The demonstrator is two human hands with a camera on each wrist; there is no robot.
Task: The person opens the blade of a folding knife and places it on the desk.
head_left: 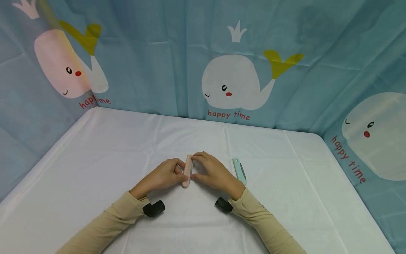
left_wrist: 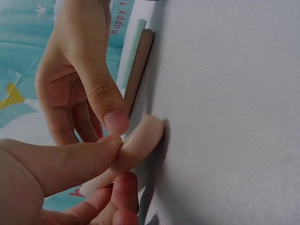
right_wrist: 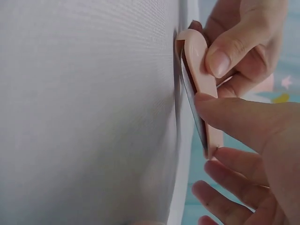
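Observation:
A pink folding knife (head_left: 188, 171) stands between both hands near the middle of the table. My left hand (head_left: 166, 174) pinches its near, rounded end between thumb and fingers. In the right wrist view, a shiny metal blade (right_wrist: 191, 96) shows along the slot of the pink handle (right_wrist: 196, 51), lying mostly folded in. My right hand (head_left: 212, 173) has its thumb at the handle's slotted edge and a fingertip at the far end, its other fingers apart from the knife. In the left wrist view, the pink handle (left_wrist: 143, 140) tilts close over the cloth.
A mint-green tool (head_left: 236, 165) with a dark strip along one side lies on the white tablecloth (head_left: 285, 211), just right of the right hand. Blue curtains (head_left: 142, 70) with printed whales enclose the table's back and sides.

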